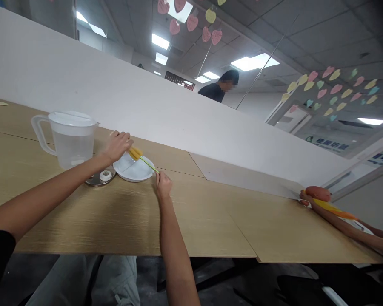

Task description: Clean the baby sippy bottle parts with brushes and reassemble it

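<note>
A yellow tulip-like flower (135,153) on a thin green stem (149,164) lies slantwise over a white bowl (134,173). My left hand (118,144) is closed at its yellow head; the fingertips are partly hidden. Lower down, my right hand (164,184) pinches the stem's end just past the bowl's right rim. Beside the bowl, partly behind my left forearm, a round metal tray (97,183) carries a small white ring-shaped roll (105,175). A clear plastic pitcher (74,142) with a white lid stands left of my left hand.
A white partition (166,114) runs along the back of the wooden table (204,221). At the far right, another person's hands (304,197) are near a round orange-brown object (318,193) and a yellow item. A person (215,89) is beyond the partition.
</note>
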Action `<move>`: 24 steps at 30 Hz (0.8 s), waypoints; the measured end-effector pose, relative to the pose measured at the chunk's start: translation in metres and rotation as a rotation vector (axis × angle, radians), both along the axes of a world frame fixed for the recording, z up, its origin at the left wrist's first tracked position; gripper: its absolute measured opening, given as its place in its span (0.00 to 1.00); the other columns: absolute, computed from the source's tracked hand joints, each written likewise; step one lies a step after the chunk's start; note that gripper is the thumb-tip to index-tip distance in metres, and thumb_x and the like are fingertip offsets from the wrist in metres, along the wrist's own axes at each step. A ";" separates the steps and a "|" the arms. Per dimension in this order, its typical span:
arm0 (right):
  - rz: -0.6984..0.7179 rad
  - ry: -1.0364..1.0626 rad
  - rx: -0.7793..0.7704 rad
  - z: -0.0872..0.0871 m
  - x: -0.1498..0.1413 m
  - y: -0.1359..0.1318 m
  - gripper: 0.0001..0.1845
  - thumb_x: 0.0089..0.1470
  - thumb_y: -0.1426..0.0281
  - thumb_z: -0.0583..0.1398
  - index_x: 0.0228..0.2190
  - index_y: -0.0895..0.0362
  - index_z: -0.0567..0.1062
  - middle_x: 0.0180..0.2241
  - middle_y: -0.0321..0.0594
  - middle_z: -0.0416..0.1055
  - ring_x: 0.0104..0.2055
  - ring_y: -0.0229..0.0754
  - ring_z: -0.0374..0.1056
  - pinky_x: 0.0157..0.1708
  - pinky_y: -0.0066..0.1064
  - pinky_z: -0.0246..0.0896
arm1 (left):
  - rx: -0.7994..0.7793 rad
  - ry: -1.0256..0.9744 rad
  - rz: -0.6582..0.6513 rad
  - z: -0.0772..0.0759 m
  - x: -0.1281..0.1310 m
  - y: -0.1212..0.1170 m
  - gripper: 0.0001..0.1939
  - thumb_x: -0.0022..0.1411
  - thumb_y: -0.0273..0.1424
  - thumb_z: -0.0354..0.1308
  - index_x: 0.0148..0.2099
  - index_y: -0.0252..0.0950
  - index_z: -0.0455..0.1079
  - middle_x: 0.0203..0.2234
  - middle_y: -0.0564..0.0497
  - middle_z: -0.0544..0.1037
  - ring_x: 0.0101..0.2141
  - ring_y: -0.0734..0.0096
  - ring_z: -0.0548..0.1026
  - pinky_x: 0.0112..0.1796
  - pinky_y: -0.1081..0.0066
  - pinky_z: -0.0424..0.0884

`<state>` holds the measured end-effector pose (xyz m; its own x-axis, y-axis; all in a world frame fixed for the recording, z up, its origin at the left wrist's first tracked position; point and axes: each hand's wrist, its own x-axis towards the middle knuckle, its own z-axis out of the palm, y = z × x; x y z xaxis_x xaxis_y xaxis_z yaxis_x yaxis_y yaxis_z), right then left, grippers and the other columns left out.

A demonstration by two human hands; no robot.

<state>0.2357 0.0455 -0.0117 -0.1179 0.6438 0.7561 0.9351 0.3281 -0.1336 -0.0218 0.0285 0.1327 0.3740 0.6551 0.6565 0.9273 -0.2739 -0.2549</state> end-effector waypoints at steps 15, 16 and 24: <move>-0.327 0.270 -0.474 0.002 0.012 0.000 0.20 0.65 0.63 0.51 0.34 0.58 0.79 0.34 0.49 0.78 0.34 0.45 0.73 0.28 0.28 0.54 | -0.080 0.191 -0.319 -0.004 0.010 -0.018 0.17 0.62 0.18 0.48 0.43 0.38 0.74 0.42 0.42 0.76 0.47 0.60 0.71 0.49 0.60 0.62; -0.317 0.249 -0.491 0.001 0.012 0.000 0.19 0.64 0.63 0.51 0.33 0.58 0.79 0.34 0.49 0.78 0.33 0.45 0.73 0.28 0.28 0.55 | -0.064 0.129 -0.283 -0.004 0.011 -0.017 0.16 0.61 0.19 0.50 0.44 0.38 0.74 0.43 0.41 0.75 0.48 0.59 0.71 0.50 0.59 0.62; -0.261 0.139 -0.558 0.003 0.007 -0.004 0.19 0.63 0.63 0.52 0.34 0.58 0.81 0.35 0.50 0.79 0.36 0.45 0.74 0.30 0.28 0.57 | -0.233 -0.720 -0.142 -0.004 0.010 -0.041 0.30 0.51 0.51 0.63 0.51 0.38 0.72 0.45 0.45 0.78 0.45 0.55 0.74 0.44 0.62 0.68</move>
<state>0.2431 0.0411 -0.0090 0.1715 0.9401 0.2946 0.9365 -0.0627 -0.3450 -0.0119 -0.0129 0.1291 -0.0020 0.7837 0.6211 0.7947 -0.3758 0.4767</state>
